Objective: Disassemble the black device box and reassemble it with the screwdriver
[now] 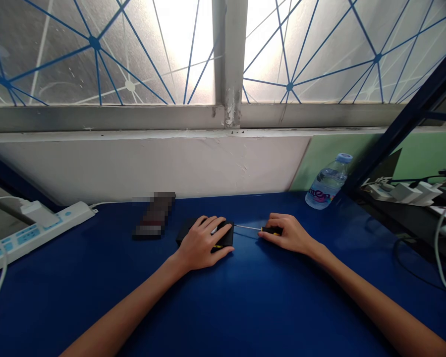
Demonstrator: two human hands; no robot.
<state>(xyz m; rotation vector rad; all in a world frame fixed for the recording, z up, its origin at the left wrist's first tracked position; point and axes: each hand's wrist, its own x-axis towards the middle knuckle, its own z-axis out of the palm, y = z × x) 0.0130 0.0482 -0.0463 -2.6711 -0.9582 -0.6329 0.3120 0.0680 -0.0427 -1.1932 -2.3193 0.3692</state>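
Observation:
A black box-like object (228, 239) with small yellow marks lies on the blue table (223, 307). My left hand (204, 243) rests over it, fingers spread across its top and thumb along its near edge. To the right, my right hand (288, 233) is closed round the black and yellow handle of a screwdriver (248, 227). The thin metal shaft points left, and its tip reaches the right side of the black object. Whether the tip sits in something there is too small to tell.
A blurred dark object (156, 215) lies at the back left. A white power strip (37, 235) with a cable runs along the left edge. A water bottle (327, 182) stands at the back right, near a dark blue post (390, 134). Chargers (405, 193) and cables lie far right.

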